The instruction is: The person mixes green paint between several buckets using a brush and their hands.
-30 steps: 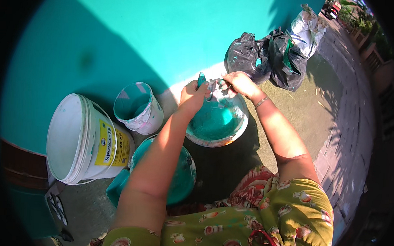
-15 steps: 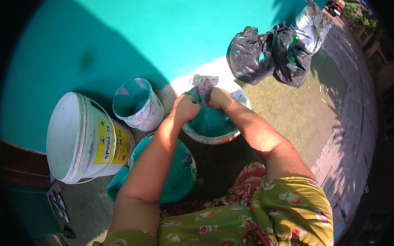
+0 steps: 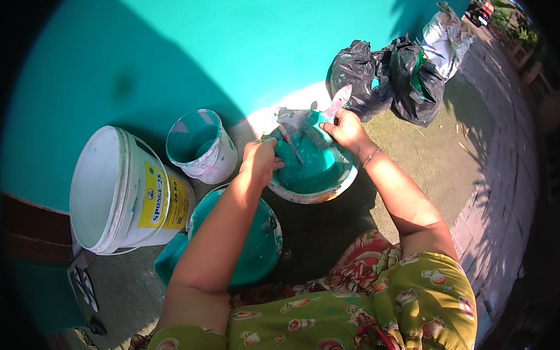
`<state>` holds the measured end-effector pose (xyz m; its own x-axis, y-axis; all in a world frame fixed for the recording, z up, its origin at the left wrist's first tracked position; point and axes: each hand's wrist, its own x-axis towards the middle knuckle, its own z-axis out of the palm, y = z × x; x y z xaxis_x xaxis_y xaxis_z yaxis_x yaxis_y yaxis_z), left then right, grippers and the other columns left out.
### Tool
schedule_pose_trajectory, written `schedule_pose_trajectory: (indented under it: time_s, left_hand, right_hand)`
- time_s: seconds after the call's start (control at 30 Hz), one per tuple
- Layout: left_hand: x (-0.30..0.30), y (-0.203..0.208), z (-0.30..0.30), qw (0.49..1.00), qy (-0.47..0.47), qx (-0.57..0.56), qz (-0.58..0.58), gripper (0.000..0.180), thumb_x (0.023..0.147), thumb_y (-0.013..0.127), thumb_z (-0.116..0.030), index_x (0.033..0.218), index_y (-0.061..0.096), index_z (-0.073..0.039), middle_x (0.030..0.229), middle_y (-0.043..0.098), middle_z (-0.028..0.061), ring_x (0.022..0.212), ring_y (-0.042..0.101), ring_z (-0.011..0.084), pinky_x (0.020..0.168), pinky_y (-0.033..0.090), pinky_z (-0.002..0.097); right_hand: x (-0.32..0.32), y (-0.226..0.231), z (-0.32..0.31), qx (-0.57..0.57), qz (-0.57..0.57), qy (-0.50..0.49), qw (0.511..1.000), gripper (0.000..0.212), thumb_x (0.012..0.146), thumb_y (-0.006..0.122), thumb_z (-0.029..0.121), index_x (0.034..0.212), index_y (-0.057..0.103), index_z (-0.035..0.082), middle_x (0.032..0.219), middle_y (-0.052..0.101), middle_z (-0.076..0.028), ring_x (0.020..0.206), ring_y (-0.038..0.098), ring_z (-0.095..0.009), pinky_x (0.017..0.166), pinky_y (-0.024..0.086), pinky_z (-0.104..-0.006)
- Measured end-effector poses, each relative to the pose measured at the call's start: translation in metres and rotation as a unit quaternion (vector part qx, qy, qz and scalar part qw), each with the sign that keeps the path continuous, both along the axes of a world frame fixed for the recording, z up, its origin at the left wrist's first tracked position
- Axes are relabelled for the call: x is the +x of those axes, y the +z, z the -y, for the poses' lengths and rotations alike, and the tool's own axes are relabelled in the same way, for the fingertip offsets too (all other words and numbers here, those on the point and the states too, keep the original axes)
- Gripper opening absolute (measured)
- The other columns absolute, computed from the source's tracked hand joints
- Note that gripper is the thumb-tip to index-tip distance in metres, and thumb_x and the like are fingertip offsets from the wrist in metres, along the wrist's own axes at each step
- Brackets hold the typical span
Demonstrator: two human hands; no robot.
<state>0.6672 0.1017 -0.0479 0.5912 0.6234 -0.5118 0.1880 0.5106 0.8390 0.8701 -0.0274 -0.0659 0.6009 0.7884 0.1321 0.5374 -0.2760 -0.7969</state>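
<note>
A round basin [image 3: 313,195] of teal, watery paint stands in front of me, its pale rim smeared. Over its right side my right hand [image 3: 350,133] grips a wide paintbrush [image 3: 339,98], the paint-stained handle pointing up and away and the teal-coated bristles low over the basin. My left hand [image 3: 260,161] is at the basin's left rim with its fingers curled. A teal patch shows by those fingertips, but I cannot make out what they hold. Between the hands, a thin, paint-stained stick-like piece [image 3: 288,140] slants into the basin.
A large white bucket [image 3: 116,194] lies tipped at the left. Beside it are a smaller paint-smeared bucket [image 3: 216,155] and a teal tub [image 3: 262,236] under my left forearm. Black plastic bags [image 3: 357,73] and a white sack [image 3: 444,42] stand by the teal wall [image 3: 235,31].
My hands, close together over the basin before, have moved apart. The right hand has shifted right with the paintbrush, whose handle now points up. More of the basin's inside shows.
</note>
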Motion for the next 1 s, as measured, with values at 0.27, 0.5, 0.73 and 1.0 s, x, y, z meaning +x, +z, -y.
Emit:
schedule_pose_trajectory:
  time_s: [0.27, 0.5, 0.73, 1.0]
  left_hand:
    - [0.014, 0.000, 0.065, 0.983, 0.153, -0.021, 0.102, 0.028, 0.092, 0.051, -0.008, 0.116, 0.050, 0.005, 0.102, 0.055, 0.0130, 0.085, 0.056, 0.0228, 0.075, 0.051, 0.0370]
    - [0.026, -0.004, 0.051, 0.975, 0.192, -0.035, 0.106, 0.026, 0.091, 0.050, -0.008, 0.114, 0.053, 0.004, 0.100, 0.056, 0.0105, 0.080, 0.055, 0.0196, 0.069, 0.050, 0.0342]
    - [0.019, -0.010, 0.045, 0.974, 0.193, -0.049, 0.107, 0.027, 0.092, 0.048, -0.008, 0.115, 0.050, 0.007, 0.103, 0.057, 0.0143, 0.090, 0.060, 0.0230, 0.072, 0.051, 0.0365]
    - [0.018, -0.032, 0.037, 0.965, 0.118, -0.077, 0.221, 0.026, 0.099, 0.044, -0.019, 0.118, 0.052, -0.002, 0.106, 0.056, 0.0071, 0.088, 0.056, 0.0183, 0.076, 0.049, 0.0340]
  right_hand:
    - [-0.088, 0.042, 0.013, 0.107, 0.105, 0.039, 0.988, 0.029, 0.074, 0.066, 0.014, 0.101, 0.060, 0.003, 0.084, 0.064, -0.021, 0.082, 0.063, -0.037, 0.074, 0.050, -0.0423]
    - [-0.099, 0.021, 0.014, 0.055, 0.087, 0.022, 0.994, 0.029, 0.077, 0.065, 0.013, 0.102, 0.060, 0.000, 0.078, 0.064, -0.020, 0.074, 0.063, -0.037, 0.067, 0.049, -0.0418]
    - [-0.097, 0.021, 0.008, 0.018, 0.053, 0.035, 0.998, 0.026, 0.079, 0.063, 0.019, 0.095, 0.055, 0.000, 0.079, 0.063, -0.021, 0.080, 0.061, -0.040, 0.072, 0.048, -0.0477]
    - [-0.106, 0.029, 0.004, 0.052, 0.093, 0.036, 0.994, 0.025, 0.079, 0.065, 0.020, 0.091, 0.059, -0.001, 0.078, 0.062, -0.021, 0.075, 0.061, -0.040, 0.068, 0.048, -0.0470]
